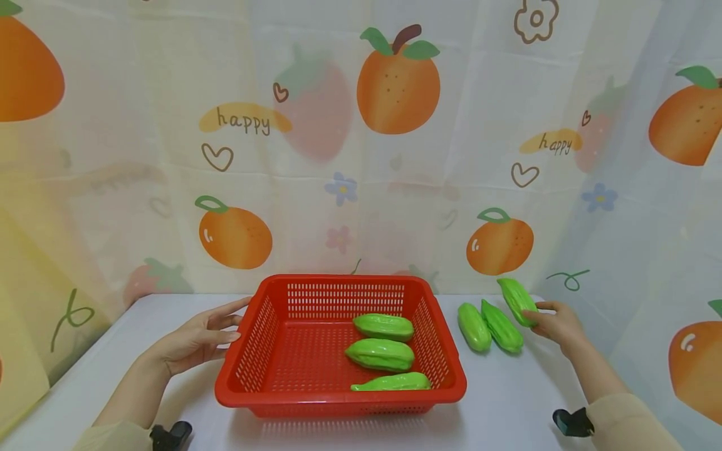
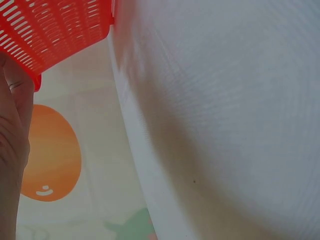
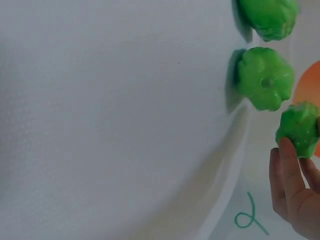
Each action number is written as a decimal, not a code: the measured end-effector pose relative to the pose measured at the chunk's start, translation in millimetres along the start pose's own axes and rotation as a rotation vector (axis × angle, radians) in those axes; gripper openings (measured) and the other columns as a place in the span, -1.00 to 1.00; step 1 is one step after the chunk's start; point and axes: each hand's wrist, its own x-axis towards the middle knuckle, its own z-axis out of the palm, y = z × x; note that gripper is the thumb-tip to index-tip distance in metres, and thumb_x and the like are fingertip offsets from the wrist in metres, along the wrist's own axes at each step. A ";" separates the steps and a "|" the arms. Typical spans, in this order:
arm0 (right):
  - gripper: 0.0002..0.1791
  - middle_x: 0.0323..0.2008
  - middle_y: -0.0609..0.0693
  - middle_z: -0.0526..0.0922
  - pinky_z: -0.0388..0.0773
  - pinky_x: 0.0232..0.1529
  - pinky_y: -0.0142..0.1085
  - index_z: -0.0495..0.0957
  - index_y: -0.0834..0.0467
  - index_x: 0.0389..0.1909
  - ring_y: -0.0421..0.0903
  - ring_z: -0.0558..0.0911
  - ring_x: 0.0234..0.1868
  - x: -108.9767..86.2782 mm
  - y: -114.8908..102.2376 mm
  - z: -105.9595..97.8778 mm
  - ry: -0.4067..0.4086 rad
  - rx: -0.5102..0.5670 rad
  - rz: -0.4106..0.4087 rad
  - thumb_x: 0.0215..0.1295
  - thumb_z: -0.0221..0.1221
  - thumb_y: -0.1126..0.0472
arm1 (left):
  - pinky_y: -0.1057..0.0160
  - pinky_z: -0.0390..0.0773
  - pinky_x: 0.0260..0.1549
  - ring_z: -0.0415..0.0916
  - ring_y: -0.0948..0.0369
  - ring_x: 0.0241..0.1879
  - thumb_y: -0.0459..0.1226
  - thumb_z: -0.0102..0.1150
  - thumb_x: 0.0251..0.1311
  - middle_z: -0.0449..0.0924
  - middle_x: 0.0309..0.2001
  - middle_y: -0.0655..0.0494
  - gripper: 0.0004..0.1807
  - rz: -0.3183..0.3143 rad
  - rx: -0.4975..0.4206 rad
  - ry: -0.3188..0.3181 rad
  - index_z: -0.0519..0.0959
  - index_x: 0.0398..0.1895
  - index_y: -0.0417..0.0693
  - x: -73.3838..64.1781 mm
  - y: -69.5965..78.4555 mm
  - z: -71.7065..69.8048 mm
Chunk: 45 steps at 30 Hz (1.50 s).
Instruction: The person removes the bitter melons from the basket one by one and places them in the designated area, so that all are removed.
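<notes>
A red plastic basket (image 1: 338,394) stands on the white table, three green ridged gourds lying at the right side of its inside: a far gourd (image 1: 383,327), a middle gourd (image 1: 380,355) and a near gourd (image 1: 395,381). My left hand (image 1: 194,341) touches the basket's left rim, thumb and index finger reaching along it. Right of the basket, my right hand (image 1: 555,322) pinches another green gourd (image 1: 516,302), seen end-on in the right wrist view (image 3: 299,130). That gourd is raised and tilted beside two others on the table, a left gourd (image 1: 474,327) and a right gourd (image 1: 502,327).
The white table (image 1: 507,401) ends at the back against a hanging curtain (image 1: 395,188) printed with oranges and strawberries. A black wrist strap piece (image 1: 573,422) shows at the right sleeve, and another black piece (image 1: 171,435) at the left.
</notes>
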 end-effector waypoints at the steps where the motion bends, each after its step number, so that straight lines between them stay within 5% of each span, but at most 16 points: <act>1: -0.11 0.28 0.55 0.29 0.69 -0.14 -0.33 0.07 0.55 0.38 -0.31 0.66 -0.31 0.3 2.0 -0.4 0.000 -0.002 0.004 0.36 0.17 -0.03 | 0.11 0.67 0.05 0.63 0.28 0.00 -0.32 -0.03 0.42 0.55 0.05 0.26 -0.26 0.005 0.001 -0.005 -0.03 0.59 0.17 0.0 -0.3 -0.2; 10: -0.12 0.20 0.54 0.32 0.60 -0.27 -0.45 0.10 0.57 0.34 -0.24 0.62 -0.30 0.0 20.9 -1.1 0.008 -0.017 0.053 0.32 0.20 -0.02 | 0.12 0.67 0.03 0.61 0.27 0.02 -0.30 -0.04 0.42 0.55 0.10 0.25 -0.29 0.022 0.005 -0.017 0.04 0.57 0.24 1.6 -3.5 -2.1; 19: -0.13 0.22 0.54 0.27 0.66 -0.25 -0.41 0.08 0.58 0.34 0.04 0.62 -0.11 0.3 28.4 0.4 0.011 0.011 0.090 0.32 0.21 0.04 | 0.12 0.67 0.04 0.62 0.28 0.00 -0.30 -0.03 0.43 0.55 0.07 0.25 -0.27 0.011 0.009 -0.010 -0.02 0.59 0.18 0.1 -2.2 -2.4; 37: -0.09 0.24 0.55 0.20 0.66 -0.15 -0.36 0.03 0.62 0.34 0.25 0.49 0.11 0.1 34.2 -2.2 -0.081 0.006 0.123 0.33 0.16 -0.01 | 0.12 0.67 0.04 0.64 0.29 -0.04 -0.30 -0.02 0.42 0.56 0.02 0.26 -0.27 0.007 0.006 -0.008 -0.03 0.59 0.15 -0.9 -0.6 -1.0; 45: -0.14 0.17 0.50 0.26 0.66 -0.14 -0.37 0.08 0.63 0.30 0.17 0.51 0.06 -1.6 32.7 -4.9 -0.122 0.017 0.118 0.34 0.13 -0.01 | 0.11 0.68 0.03 0.65 0.28 -0.04 -0.31 -0.02 0.42 0.56 0.04 0.25 -0.28 0.014 0.002 -0.011 0.00 0.58 0.17 0.0 -1.7 -0.9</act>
